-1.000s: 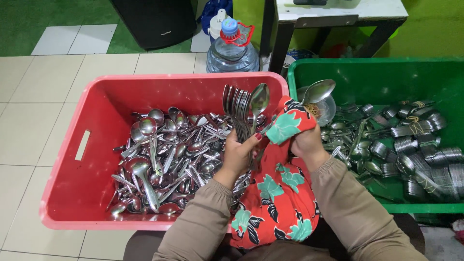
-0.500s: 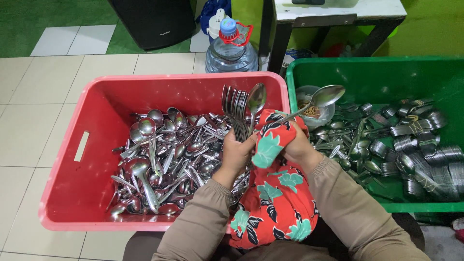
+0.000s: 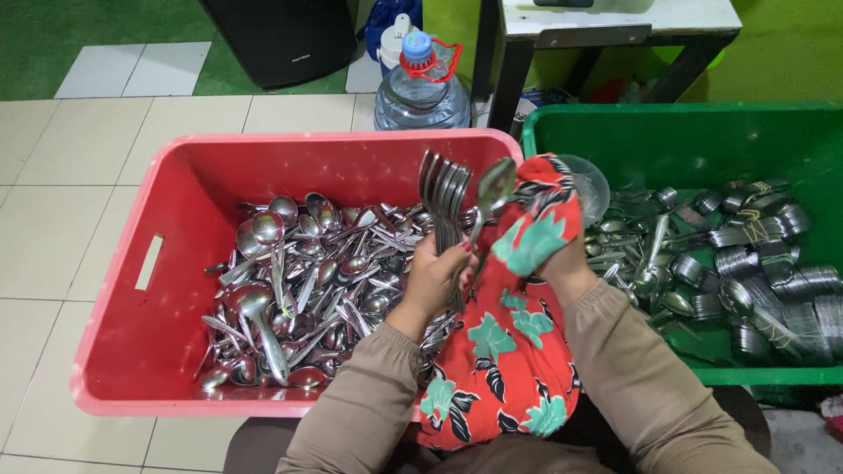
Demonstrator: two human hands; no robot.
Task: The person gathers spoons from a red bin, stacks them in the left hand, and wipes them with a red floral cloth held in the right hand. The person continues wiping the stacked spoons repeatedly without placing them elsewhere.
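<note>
Forks (image 3: 442,197): head view; a bundle of steel forks standing upright, tines up, above the right end of the red crate (image 3: 123,351).
Left hand (image 3: 436,279): fingers closed around the fork handles low down; holding the bundle.
Spoon (image 3: 492,189): just right of the forks, bowl up, its handle running down into the cloth.
Right hand (image 3: 562,254): wrapped in the red floral cloth (image 3: 509,351); fingers hidden, so whether they grip the spoon cannot be told.
Handling, judged: cutlery stiff, smooth, likely slippery; a bundle is fairly heavy and may fan apart. Best taken around the handles, clear of the tines. Cloth soft and limp.
Red crate: a loose heap of spoons and ladles (image 3: 299,290) inside, slot handle on its left wall.
Green crate (image 3: 667,140): right of the red one, holding banded stacks of cutlery (image 3: 755,263).
Surface: both crates on a pale tiled floor (image 3: 53,219).
Room: far side, water bottle (image 3: 421,88), black box (image 3: 281,39), green mat and a table leg.
</note>
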